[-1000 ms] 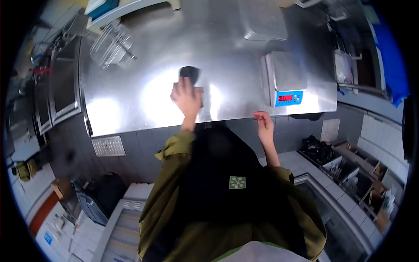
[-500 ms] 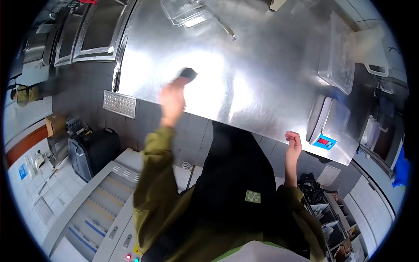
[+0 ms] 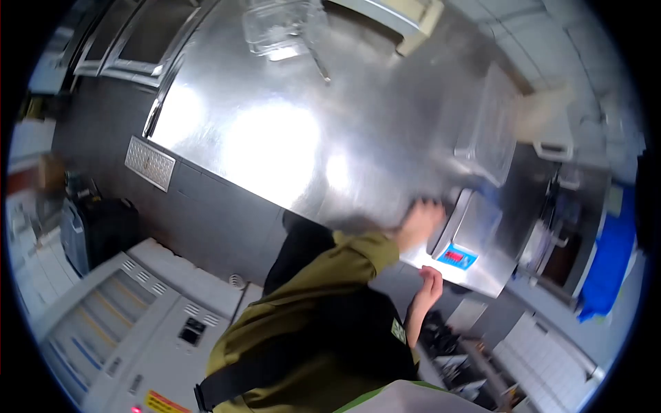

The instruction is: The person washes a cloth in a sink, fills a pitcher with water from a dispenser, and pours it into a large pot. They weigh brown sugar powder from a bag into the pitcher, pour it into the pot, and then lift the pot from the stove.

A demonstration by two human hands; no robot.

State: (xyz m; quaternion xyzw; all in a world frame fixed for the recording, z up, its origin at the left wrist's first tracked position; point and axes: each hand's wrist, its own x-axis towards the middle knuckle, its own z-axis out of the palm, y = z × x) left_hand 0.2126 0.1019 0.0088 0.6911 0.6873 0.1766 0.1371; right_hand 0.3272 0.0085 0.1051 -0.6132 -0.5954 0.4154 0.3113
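My left hand (image 3: 421, 221) reaches across my body to the steel table's front right part, just left of a digital scale (image 3: 475, 224). Its fingers are curled and blurred, with a small black object (image 3: 417, 204) partly showing at them; its kind cannot be made out. The scale has a metal top and a blue panel with a lit red display. Below the table edge, near that panel, my right hand (image 3: 428, 289) hangs with loosely bent fingers and nothing visible in it.
The steel table (image 3: 372, 124) carries a clear plastic container (image 3: 489, 131) behind the scale. At the back left lie clear trays (image 3: 275, 31) with a metal utensil (image 3: 318, 65). A pale appliance (image 3: 406, 20) stands at the back. A grey cabinet (image 3: 158, 330) is behind my left side.
My left hand has swept right from over the table's left part to beside the scale, carrying the black object. The view has turned and shifted right. My right hand stays below the table edge.
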